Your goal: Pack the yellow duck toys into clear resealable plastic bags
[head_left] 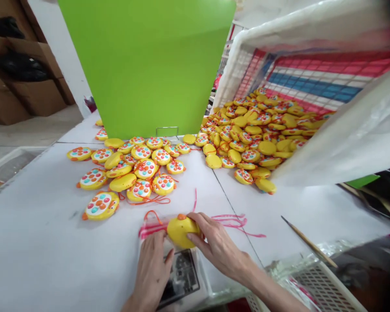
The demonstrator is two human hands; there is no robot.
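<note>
Evidently the work stood partway through, judging only by how the pieces lay; clock positions were read from the held piece. One glossy yellow, rounded piece with an orange nub [182,232] was in hand above the near part of the white tabletop [52,242], plain face up. At 10 to 11 o'clock lay a loose cluster of yellow oval pieces with white, dotted faces [146,168], some with orange cord trailing. At 1 to 2 o'clock a far larger heap of like yellow pieces [253,125] spilled from a tipped, white-lined mesh basket [238,47]. Many pieces therefore seemed to remain, though which group was finished could not be told. Right hand [219,242]: pinched narrow, thumb and fingers closed on the piece's right side. Left hand [156,260]: fingers loosely curled beside the piece at 7 to 8 o'clock, thumb apart, tips at a bundle of thin pink strands [152,229]; whether it gripped them could not be told. A loop of orange cord [152,212] arched at 10 o'clock; its attachment was unclear. More loose pink strands [234,222] fanned out at 3 o'clock, beyond the right hand.
</note>
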